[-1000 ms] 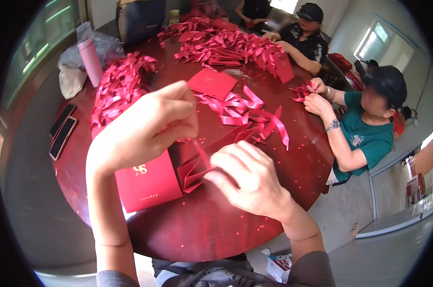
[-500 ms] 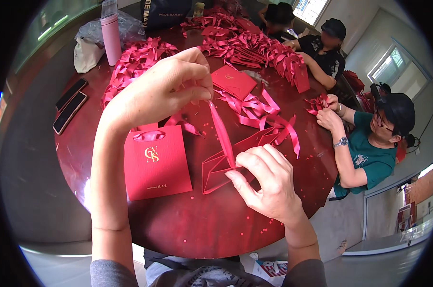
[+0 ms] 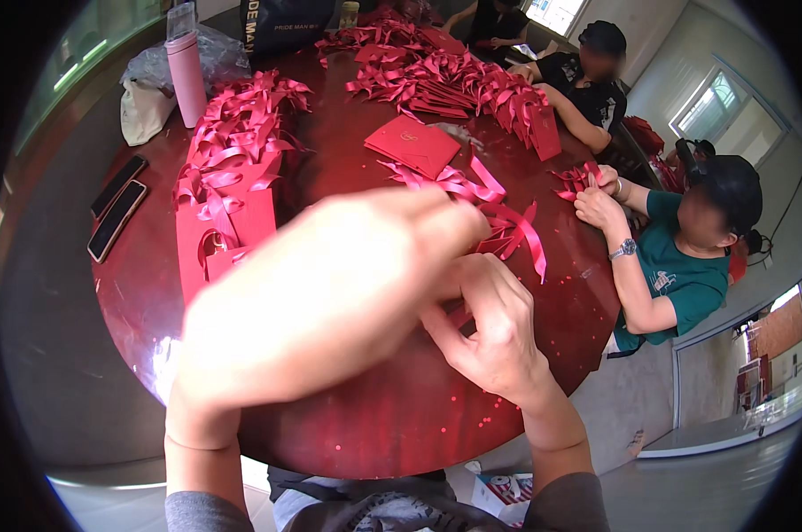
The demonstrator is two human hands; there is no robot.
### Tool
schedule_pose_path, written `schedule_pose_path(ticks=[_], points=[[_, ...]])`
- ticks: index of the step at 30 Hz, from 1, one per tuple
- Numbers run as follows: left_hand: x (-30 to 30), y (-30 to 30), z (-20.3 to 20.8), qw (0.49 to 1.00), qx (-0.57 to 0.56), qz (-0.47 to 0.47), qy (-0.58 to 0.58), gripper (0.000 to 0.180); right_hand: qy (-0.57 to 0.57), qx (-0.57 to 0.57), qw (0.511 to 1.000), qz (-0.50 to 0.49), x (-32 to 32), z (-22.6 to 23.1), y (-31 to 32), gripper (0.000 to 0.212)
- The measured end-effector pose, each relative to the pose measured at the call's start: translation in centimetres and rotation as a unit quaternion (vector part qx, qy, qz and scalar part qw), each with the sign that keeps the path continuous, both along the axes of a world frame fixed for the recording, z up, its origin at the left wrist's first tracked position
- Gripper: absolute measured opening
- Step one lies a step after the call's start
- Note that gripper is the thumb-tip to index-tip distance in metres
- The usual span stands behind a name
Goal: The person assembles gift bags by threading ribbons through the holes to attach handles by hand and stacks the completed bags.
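My left hand (image 3: 352,279) is smeared by motion and reaches across the table to my right hand, so its fingers cannot be made out. My right hand (image 3: 490,332) is closed, thumb against fingers, around a red paper gift bag (image 3: 459,316). Only a sliver of that bag shows; both hands cover the rest, and its ribbon is hidden too. Just beyond them, loose red ribbons (image 3: 485,186) lie on the table beside a flat red bag (image 3: 412,146) with a gold mark. A row of ribboned red bags (image 3: 228,213) lies left of my hands.
A round dark-red table (image 3: 357,434) is sprinkled with small red dots. Heaped ribboned bags (image 3: 454,84) fill its far side. Two phones (image 3: 117,217), a pink bottle (image 3: 186,80) and a white pouch (image 3: 146,113) sit at left. A co-worker in green (image 3: 685,257) handles ribbon at right; others sit farther back.
My left hand has come down and right from above the bag, where it was pulling the ribbon up, to my right hand. The upright printed bag is now hidden behind my left hand.
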State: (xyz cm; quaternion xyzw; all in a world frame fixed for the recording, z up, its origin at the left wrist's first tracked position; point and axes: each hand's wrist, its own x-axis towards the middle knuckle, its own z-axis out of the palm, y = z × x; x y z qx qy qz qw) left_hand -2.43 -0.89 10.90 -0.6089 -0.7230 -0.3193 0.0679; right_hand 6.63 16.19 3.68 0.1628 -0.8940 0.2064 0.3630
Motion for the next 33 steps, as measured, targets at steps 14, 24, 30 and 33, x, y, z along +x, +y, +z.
schedule_pose_path(ticks=[14, 24, 30, 33], points=[[-1.6, 2.9, -4.1, 1.0, -0.004, 0.021, -0.005, 0.037, 0.005, -0.051, 0.998, -0.031, -1.2, -2.6, 0.4, 0.062], [-3.5, 3.9, -5.3, 0.998, -0.009, 0.058, -0.001, 0.038, -0.013, -0.111, 0.993, -0.031, -1.7, -3.6, -0.8, 0.047], [-3.5, 4.4, -6.0, 0.996, -0.022, 0.083, 0.025, 0.029, 0.002, -0.068, 0.996, -0.051, -1.8, -3.5, -0.4, 0.024], [-3.7, 4.4, -6.3, 0.988, -0.025, 0.125, 0.082, 0.025, -0.006, -0.038, 0.998, -0.051, -2.0, -3.3, 0.3, 0.018]])
